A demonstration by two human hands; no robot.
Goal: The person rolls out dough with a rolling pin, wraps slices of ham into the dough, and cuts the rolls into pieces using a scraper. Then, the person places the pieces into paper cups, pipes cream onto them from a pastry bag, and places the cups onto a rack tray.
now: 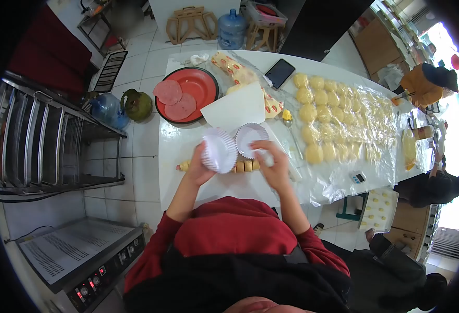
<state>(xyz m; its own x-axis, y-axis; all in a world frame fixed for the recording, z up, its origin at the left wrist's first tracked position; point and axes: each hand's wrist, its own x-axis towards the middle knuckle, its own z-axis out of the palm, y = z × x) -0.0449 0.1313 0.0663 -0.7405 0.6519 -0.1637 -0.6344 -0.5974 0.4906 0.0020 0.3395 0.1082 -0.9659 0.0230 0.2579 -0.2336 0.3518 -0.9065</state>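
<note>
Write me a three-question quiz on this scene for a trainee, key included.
1. What does the left hand hold?
2. True or false: the phone lies inside the round red tray.
3. Which things are set out in rows on the table?
A. pink slices
B. yellow dough balls
C. blue water bottles

Key:
1. White fluted paper cups, seemingly stacked.
2. False; it lies to the right of the tray.
3. B.

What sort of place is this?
Probably a small bakery or pastry kitchen. Rows of yellow balls, apparently dough, lie under clear plastic on the table; a tray holds smaller pieces; and the person's left hand holds white fluted cups.
</note>
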